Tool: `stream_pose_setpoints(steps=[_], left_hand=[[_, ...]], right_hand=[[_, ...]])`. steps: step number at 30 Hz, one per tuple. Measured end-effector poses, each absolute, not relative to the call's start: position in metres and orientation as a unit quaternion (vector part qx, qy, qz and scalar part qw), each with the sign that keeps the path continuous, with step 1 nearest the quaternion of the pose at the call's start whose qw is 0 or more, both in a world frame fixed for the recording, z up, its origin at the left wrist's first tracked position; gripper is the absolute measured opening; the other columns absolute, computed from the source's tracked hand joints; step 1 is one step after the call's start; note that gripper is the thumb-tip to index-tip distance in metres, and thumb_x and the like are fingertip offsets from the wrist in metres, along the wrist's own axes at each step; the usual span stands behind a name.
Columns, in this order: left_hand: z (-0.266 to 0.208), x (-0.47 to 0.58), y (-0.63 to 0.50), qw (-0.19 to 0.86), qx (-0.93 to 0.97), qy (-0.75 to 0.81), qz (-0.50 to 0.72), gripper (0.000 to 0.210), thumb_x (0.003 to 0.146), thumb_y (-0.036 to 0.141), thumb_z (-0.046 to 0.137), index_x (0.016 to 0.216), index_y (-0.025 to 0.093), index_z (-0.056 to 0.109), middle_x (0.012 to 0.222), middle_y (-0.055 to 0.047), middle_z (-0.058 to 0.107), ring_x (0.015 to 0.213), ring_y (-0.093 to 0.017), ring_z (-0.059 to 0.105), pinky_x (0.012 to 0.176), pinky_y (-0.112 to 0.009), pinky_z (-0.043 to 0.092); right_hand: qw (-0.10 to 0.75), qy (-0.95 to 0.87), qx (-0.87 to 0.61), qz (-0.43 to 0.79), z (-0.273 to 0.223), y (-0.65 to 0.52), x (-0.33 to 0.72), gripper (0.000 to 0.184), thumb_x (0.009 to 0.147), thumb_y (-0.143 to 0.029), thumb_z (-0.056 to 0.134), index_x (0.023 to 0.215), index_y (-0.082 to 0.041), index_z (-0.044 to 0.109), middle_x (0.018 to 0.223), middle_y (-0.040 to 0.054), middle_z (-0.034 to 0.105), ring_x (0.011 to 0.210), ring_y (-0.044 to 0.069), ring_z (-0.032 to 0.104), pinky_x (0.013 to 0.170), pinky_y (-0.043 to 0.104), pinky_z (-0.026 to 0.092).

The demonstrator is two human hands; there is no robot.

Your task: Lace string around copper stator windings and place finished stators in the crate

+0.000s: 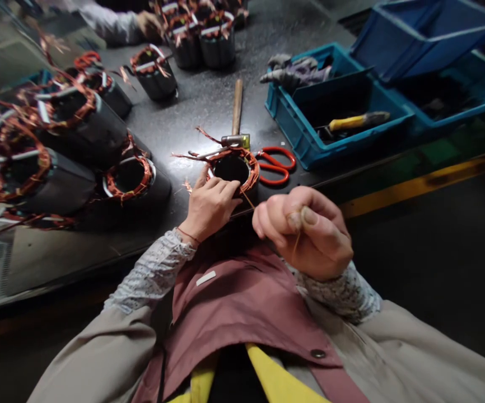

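Note:
A motor stator (251, 169) with a ring of copper windings stands upright at the near edge of the table. My left hand (212, 206) grips its near left rim, fingers curled over the windings. From the near right side of that ring a thin cord (248, 200) runs to my right hand (309, 232), which is closed in a pinch on it, off the table's edge. A short tail of cord hangs below the pinching thumb and finger. Red-handled scissors (276, 165) lie right of the stator, and a hammer (237, 109) with a wooden handle lies behind it.
Several more stators (77, 126) crowd the left, some stacked; another stator (154, 73) stands alone farther back. A co-worker's hand (149, 25) is near the far group. Blue bins (309, 140) at right hold gloves (295, 71) and a yellow-handled tool (351, 121).

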State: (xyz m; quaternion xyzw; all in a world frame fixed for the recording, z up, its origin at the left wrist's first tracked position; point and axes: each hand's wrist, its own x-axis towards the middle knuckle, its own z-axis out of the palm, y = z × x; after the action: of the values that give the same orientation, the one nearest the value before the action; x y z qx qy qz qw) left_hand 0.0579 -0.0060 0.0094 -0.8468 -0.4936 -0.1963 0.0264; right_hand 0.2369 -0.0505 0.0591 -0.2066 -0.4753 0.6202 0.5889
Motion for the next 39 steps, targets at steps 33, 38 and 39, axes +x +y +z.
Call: stream_pose_setpoints(steps=[33, 38, 39], left_hand=[[0.028, 0.019, 0.033, 0.007, -0.922, -0.32, -0.218, 0.022, 0.094, 0.018, 0.047, 0.097, 0.017, 0.068, 0.093, -0.006, 0.075, 0.082, -0.014, 0.068, 0.076, -0.027, 0.053], [0.018, 0.023, 0.032, 0.024, -0.92, -0.322, -0.22, 0.016, 0.093, 0.022, 0.053, 0.101, 0.013, 0.064, 0.098, -0.009, 0.073, 0.086, -0.017, 0.068, 0.077, -0.029, 0.055], [0.017, 0.023, 0.032, 0.019, -0.92, -0.325, -0.221, 0.017, 0.092, 0.023, 0.054, 0.102, 0.013, 0.064, 0.1, -0.01, 0.072, 0.089, -0.017, 0.068, 0.079, -0.029, 0.055]], right_hand=[[0.661, -0.643, -0.362, 0.138, -0.055, 0.033, 0.192, 0.022, 0.095, -0.017, 0.046, 0.112, -0.019, 0.06, 0.089, 0.0055, 0.075, 0.079, 0.014, 0.071, 0.074, 0.023, 0.055], [0.575, -0.73, -0.285, 0.236, -0.049, 0.055, 0.215, 0.024, 0.097, -0.032, 0.048, 0.111, -0.019, 0.062, 0.094, 0.0059, 0.074, 0.088, 0.015, 0.069, 0.08, 0.027, 0.056], [0.553, -0.751, -0.266, 0.244, -0.047, 0.055, 0.218, 0.025, 0.095, -0.035, 0.051, 0.11, -0.018, 0.062, 0.099, 0.0074, 0.073, 0.093, 0.017, 0.069, 0.083, 0.028, 0.055]])
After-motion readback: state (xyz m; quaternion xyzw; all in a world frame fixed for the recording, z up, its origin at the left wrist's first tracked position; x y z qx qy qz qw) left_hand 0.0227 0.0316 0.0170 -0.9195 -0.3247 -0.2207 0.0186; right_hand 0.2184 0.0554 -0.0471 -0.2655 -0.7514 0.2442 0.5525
